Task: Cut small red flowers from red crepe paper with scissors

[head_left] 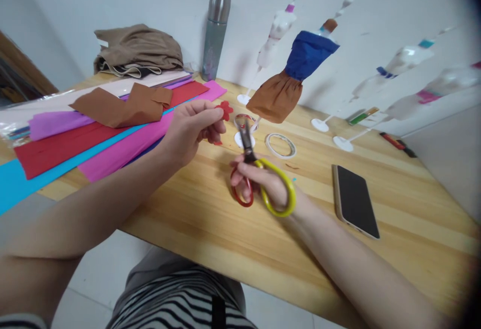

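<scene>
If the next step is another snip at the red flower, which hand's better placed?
Right, I'd say: the right hand already holds the scissors, blades up near the red flower. The left hand is busy pinching that flower.

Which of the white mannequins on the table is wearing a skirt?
The second mannequin from the left, behind the scissors: it has a brown skirt under a blue top. The other three show only narrow coloured bands.

Scissors (pixel 248 154) prob. blurred; far-R mannequin (pixel 451 82) cut off @ pic edge.
</scene>
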Available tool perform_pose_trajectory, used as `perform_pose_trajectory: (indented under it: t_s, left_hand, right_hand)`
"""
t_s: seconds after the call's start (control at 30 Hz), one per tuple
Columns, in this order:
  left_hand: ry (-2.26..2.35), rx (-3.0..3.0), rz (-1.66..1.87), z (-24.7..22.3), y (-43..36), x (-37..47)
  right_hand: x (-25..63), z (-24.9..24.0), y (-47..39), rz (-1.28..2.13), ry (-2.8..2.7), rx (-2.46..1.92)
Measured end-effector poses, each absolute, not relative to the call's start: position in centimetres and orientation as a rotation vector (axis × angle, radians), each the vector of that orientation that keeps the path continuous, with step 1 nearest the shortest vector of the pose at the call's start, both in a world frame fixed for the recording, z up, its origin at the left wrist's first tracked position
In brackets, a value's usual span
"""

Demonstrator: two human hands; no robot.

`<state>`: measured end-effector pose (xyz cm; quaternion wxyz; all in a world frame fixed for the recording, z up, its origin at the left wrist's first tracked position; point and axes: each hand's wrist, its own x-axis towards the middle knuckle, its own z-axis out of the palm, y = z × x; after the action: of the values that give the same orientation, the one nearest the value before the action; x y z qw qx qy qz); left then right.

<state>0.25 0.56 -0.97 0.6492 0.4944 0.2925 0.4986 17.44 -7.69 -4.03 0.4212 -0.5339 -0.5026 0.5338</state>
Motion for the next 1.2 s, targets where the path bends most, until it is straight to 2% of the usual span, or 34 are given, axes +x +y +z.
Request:
perform_pose_trajectory:
  t_s: [0.03, 0.1, 0.27, 0.33, 0.67, 0.83, 1.0, 1.2]
  left_hand:
    - [0.666, 1.129, 1.135, -1.0, 0.6, 0.3]
    - [0.675, 1.136, 1.118, -1.0, 0.5, 0.3]
    - [0.638, 1.154, 1.038, -1.5, 0.3, 0.3]
    - [0.617, 1.187, 0.979, -1.8, 0.1, 0.4]
    - [0.653, 1.369, 0.63, -3.1, -0.9, 1.6]
    - [0.673, 1.368, 0.604, -2.9, -0.8, 1.7]
    - [0.684, 1.415, 0.518, -3.1, -0.9, 1.8]
    - [0.735, 1.439, 0.44, -2.9, -0.8, 2.2]
  right_hand:
    - [17.6, -4.3, -7.5, 1.459, -1.249, -1.376]
    - [18.3, -4.4, -7.0, 1.462, -1.364, -1.482]
    - [19.1, -3.5, -7.1, 0.679, -1.908, -1.929]
    - [18.4, -3.5, -7.7, 0.573, -2.101, -1.97]
    - [18.8, -2.2, -9.4, 0.825, -2.407, -1.511]
    - [21.0, -1.6, -7.9, 0.934, -2.121, -1.549]
    - [21.6, -1.5, -6.7, 1.117, -1.532, -1.405]
    - [20.5, -2.0, -6.9, 1.183, -1.442, -1.378]
